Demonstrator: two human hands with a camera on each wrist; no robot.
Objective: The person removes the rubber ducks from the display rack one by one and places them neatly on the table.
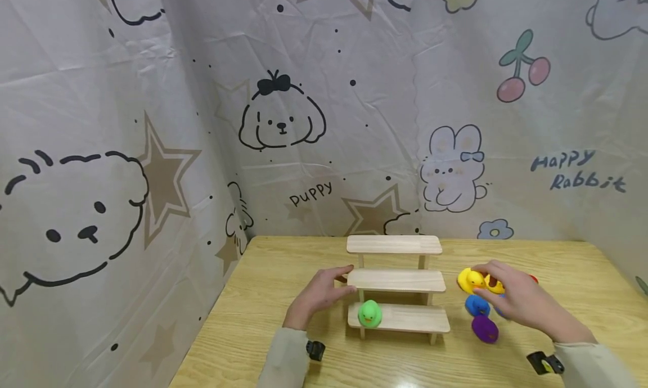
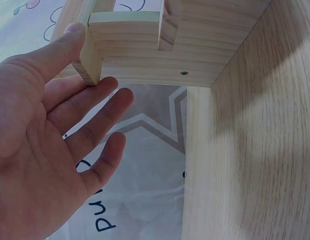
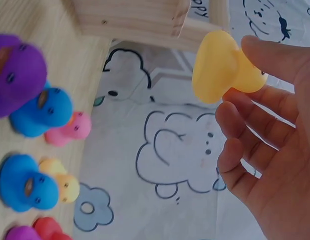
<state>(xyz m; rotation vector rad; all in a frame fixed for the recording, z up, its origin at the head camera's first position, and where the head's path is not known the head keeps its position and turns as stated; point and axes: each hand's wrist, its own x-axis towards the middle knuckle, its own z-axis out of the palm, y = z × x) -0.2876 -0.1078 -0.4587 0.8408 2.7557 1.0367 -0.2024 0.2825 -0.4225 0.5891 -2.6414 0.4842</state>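
Note:
A three-tier wooden stand (image 1: 405, 281) is on the table, with a green rubber duck (image 1: 370, 314) at the left of its lowest step. My left hand (image 1: 319, 292) is at the left end of the middle step. Its thumb (image 2: 74, 37) and index finger pinch that board's edge while the other fingers spread loosely below. To the right of the stand, my right hand (image 1: 523, 301) pinches a yellow rubber duck (image 3: 215, 67) between thumb and fingers, its flat base turned away from the palm. The duck is held above the table.
Under and around the right hand stand more rubber ducks: a purple duck (image 3: 19, 75), blue ducks (image 3: 27, 182), a pink duck (image 3: 69, 129), another yellow duck (image 3: 62, 180) and a red duck (image 3: 50, 229). A printed curtain (image 1: 374, 123) hangs behind the wooden table (image 1: 253, 298).

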